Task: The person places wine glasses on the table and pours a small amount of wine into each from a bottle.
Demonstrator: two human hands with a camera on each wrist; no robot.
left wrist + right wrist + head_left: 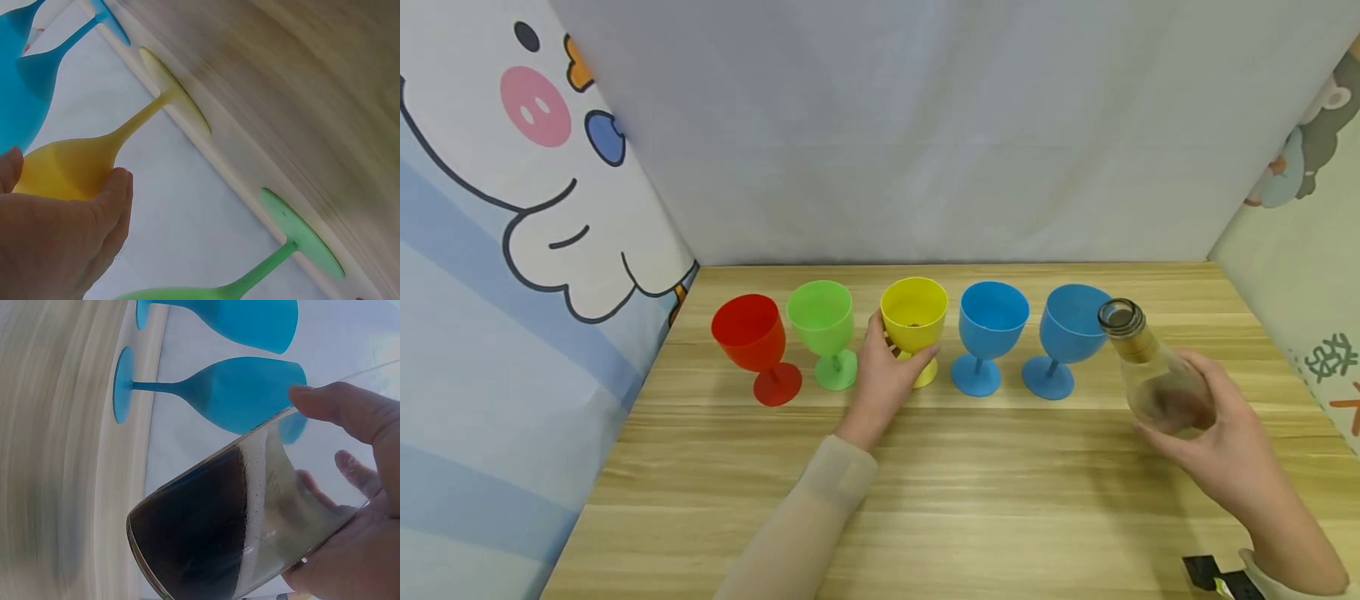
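Observation:
My left hand (882, 379) holds the bowl of a yellow goblet (914, 335), thumb in front and fingers around its left side. In the left wrist view the yellow goblet (75, 164) stands upright on its foot, and a small dark spot shows inside its bowl in the head view. To the right, my right hand (1236, 437) grips a clear glass bottle (1153, 375), its open neck leaning left and toward the back. Dark liquid with a band of foam fills the lower part of the bottle (194, 525) in the right wrist view.
Left of the yellow goblet stand a green goblet (822, 317) and a red goblet (751, 333). Two blue goblets, a nearer one (992, 329) and another (1067, 329) beside the bottle neck, complete the row on the wooden table (985, 500). A pale curtain (925, 150) hangs behind.

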